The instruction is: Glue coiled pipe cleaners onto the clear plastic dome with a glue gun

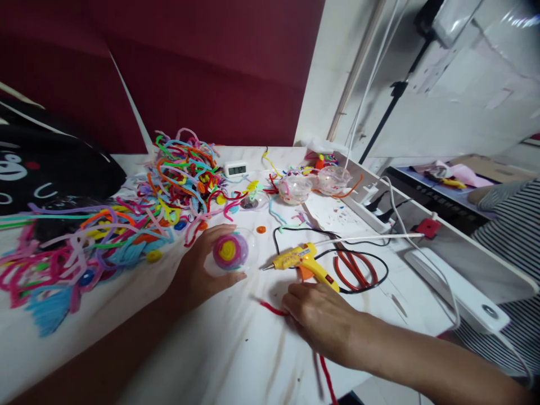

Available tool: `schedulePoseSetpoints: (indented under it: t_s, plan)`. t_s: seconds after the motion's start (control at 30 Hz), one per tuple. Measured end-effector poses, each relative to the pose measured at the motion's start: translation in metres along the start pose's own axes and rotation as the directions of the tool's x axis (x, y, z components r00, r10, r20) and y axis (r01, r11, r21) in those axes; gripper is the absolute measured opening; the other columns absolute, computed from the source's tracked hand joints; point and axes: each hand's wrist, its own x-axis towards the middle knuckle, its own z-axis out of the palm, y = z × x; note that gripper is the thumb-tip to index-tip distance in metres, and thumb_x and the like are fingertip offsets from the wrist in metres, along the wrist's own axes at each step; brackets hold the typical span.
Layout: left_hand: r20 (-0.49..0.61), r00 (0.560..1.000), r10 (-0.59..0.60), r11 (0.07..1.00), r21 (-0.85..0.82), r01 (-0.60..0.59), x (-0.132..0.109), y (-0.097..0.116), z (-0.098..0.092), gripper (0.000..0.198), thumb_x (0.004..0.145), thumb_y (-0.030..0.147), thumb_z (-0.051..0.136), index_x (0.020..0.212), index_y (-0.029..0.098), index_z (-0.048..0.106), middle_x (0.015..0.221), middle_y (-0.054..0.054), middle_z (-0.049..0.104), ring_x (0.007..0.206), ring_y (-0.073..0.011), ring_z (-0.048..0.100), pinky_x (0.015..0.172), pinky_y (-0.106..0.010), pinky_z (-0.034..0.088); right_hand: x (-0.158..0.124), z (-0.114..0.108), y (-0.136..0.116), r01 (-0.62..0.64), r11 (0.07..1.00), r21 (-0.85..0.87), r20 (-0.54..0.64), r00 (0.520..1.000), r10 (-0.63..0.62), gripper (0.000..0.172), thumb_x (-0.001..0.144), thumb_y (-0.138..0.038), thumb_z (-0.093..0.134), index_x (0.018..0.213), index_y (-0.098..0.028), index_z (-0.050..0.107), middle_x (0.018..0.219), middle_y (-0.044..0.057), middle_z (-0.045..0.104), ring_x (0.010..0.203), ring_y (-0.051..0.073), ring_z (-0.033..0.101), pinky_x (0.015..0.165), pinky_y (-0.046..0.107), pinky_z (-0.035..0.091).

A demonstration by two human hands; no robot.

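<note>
My left hand [202, 270] is wrapped round a clear plastic dome [248, 253], left of the table's middle. Inside or on the dome shows a coiled disc [230, 251], yellow at its centre with purple around it. My right hand [314, 312] is closed on a red pipe cleaner [273, 308], whose one end sticks out to the left while a length hangs down past the table's front edge. Just beyond that hand lies a yellow glue gun [299, 257], its nozzle pointing left toward the dome.
Tangled colourful pipe cleaners [181, 174] cover the left side. Clear bowls [295, 189], a small digital clock [235, 169] and an orange disc [261, 229] are farther back. Black cable, a power strip [373, 216] and a white device [458, 289] lie right. A person's striped clothing [512, 225] shows there.
</note>
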Motion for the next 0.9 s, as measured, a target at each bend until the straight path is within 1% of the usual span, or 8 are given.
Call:
schedulePoseSetpoints:
  t_s: [0.23, 0.3, 0.4, 0.5, 0.6, 0.7, 0.77, 0.9]
  plan:
    - [0.005, 1.0, 0.005, 1.0, 0.015, -0.005, -0.001, -0.001, 0.0, 0.073, 0.07, 0.03, 0.082, 0.132, 0.03, 0.043, 0.135, -0.012, 0.053, 0.13, -0.0317, 0.049, 0.112, -0.052, 0.04, 0.004, 0.014, -0.004, 0.039, 0.988, -0.151, -0.086, 0.995, -0.052, 0.016, 0.084, -0.005, 0.052, 0.092, -0.013, 0.064, 0.086, 0.01, 0.069, 0.072, 0.021, 0.065, 0.057, 0.029, 0.046]
    - [0.0, 1.0, 0.006, 1.0, 0.029, -0.006, -0.001, -0.001, -0.001, 0.074, 0.069, 0.031, 0.082, 0.132, 0.03, 0.043, 0.135, -0.011, 0.053, 0.13, -0.0321, 0.049, 0.112, -0.052, 0.041, 0.005, 0.013, -0.005, 0.054, 0.987, -0.151, -0.053, 0.997, -0.063, 0.018, 0.083, -0.005, 0.053, 0.095, -0.012, 0.064, 0.087, 0.011, 0.07, 0.076, 0.022, 0.066, 0.06, 0.029, 0.047]
    - [0.009, 1.0, 0.002, 1.0, 0.014, -0.002, -0.001, 0.0, 0.0, 0.075, 0.069, 0.03, 0.082, 0.133, 0.03, 0.043, 0.136, -0.012, 0.052, 0.13, -0.0322, 0.05, 0.111, -0.052, 0.042, 0.0, -0.002, -0.003, 0.05, 0.998, -0.032, 0.043, 0.998, -0.049, 0.02, 0.081, -0.007, 0.055, 0.098, -0.012, 0.063, 0.094, 0.012, 0.069, 0.082, 0.023, 0.066, 0.068, 0.031, 0.049]
    - [0.015, 1.0, 0.026, 1.0, 0.004, -0.026, 0.0, 0.002, 0.0, 0.073, 0.07, 0.028, 0.081, 0.133, 0.03, 0.043, 0.133, -0.012, 0.055, 0.128, -0.0318, 0.051, 0.11, -0.051, 0.043, -0.011, -0.022, 0.004, 0.082, 0.971, 0.223, -0.057, 0.996, -0.071, 0.024, 0.077, -0.005, 0.054, 0.098, -0.015, 0.059, 0.097, 0.009, 0.066, 0.083, 0.019, 0.063, 0.074, 0.029, 0.049]
    - [0.012, 0.997, 0.077, 0.996, 0.041, -0.077, 0.001, 0.005, 0.0, 0.071, 0.069, 0.029, 0.081, 0.13, 0.029, 0.045, 0.129, -0.01, 0.059, 0.125, -0.0312, 0.054, 0.107, -0.05, 0.045, -0.017, -0.035, 0.013, 0.181, 0.881, 0.437, -0.232, 0.969, -0.084, 0.027, 0.075, 0.0, 0.05, 0.095, -0.017, 0.055, 0.09, 0.004, 0.062, 0.078, 0.014, 0.059, 0.07, 0.024, 0.047]
    - [0.03, 0.995, 0.1, 0.992, 0.08, -0.102, 0.0, 0.005, 0.0, 0.071, 0.068, 0.03, 0.082, 0.129, 0.027, 0.045, 0.128, -0.01, 0.059, 0.124, -0.03, 0.055, 0.105, -0.046, 0.047, -0.011, -0.039, 0.023, 0.223, 0.789, 0.573, -0.352, 0.936, -0.009, 0.028, 0.075, 0.002, 0.05, 0.093, -0.019, 0.056, 0.087, 0.002, 0.059, 0.074, 0.012, 0.057, 0.065, 0.021, 0.046]
    - [0.046, 0.993, 0.106, 0.99, 0.086, -0.11, -0.001, 0.005, 0.001, 0.072, 0.068, 0.029, 0.083, 0.129, 0.026, 0.045, 0.129, -0.01, 0.059, 0.124, -0.0293, 0.054, 0.104, -0.044, 0.047, -0.004, -0.039, 0.029, 0.2, 0.721, 0.664, -0.379, 0.921, 0.093, 0.024, 0.078, -0.001, 0.051, 0.093, -0.018, 0.059, 0.088, 0.002, 0.057, 0.069, 0.011, 0.057, 0.057, 0.02, 0.046]
    - [0.059, 0.989, 0.139, 0.986, 0.084, -0.144, -0.002, 0.006, 0.002, 0.073, 0.069, 0.028, 0.082, 0.131, 0.026, 0.044, 0.13, -0.01, 0.058, 0.124, -0.0287, 0.054, 0.104, -0.043, 0.048, 0.008, -0.04, 0.037, 0.172, 0.507, 0.845, -0.32, 0.921, 0.221, 0.016, 0.086, -0.012, 0.051, 0.099, -0.017, 0.059, 0.074, -0.001, 0.056, 0.057, 0.01, 0.057, 0.051, 0.021, 0.047]
